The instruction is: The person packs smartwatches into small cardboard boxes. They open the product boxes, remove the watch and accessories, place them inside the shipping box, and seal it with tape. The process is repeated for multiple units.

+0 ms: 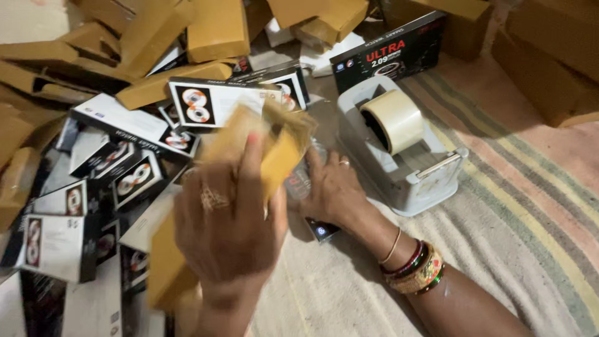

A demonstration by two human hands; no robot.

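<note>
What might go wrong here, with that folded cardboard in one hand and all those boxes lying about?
The left hand grips a brown cardboard piece that looks blurred; it may bend or slip. The right hand presses a small clear-wrapped item close to the grey tape dispenser, so a sleeve or bangle might catch its front edge. The loose black-and-white boxes heaped at the left may slide or get knocked.

Boxes [125, 156] crowd the left; tape dispenser [405, 156] blocks right; striped mat [530, 237] lies open.
</note>
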